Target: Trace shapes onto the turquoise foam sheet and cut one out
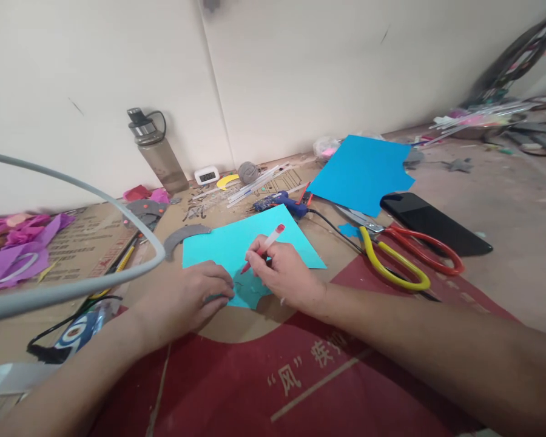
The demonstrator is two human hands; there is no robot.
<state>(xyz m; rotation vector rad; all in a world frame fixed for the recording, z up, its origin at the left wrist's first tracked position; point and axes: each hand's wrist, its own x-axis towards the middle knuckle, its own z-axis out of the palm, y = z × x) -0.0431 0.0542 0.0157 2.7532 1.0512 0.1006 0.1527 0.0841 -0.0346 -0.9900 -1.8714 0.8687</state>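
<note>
A turquoise sheet (222, 243) lies on the cardboard before me, with a notched lower edge. My right hand (286, 270) is closed round a red and white marker (272, 239), its tip down at the sheet near some faint dark lines. On the sheet's lower left corner rests my left hand (193, 297), its fingers bent and close together; whether anything is under them is hidden. A grey curved cutout (182, 237) touches the sheet's upper left edge.
To the right are scissors (394, 255) with yellow and red handles, a black phone (437, 224) and a blue sheet (364, 173). Behind stand a bottle (161, 158), a small clock (207, 175) and a blue glue gun (282, 203). A grey tube (73, 294) crosses the left.
</note>
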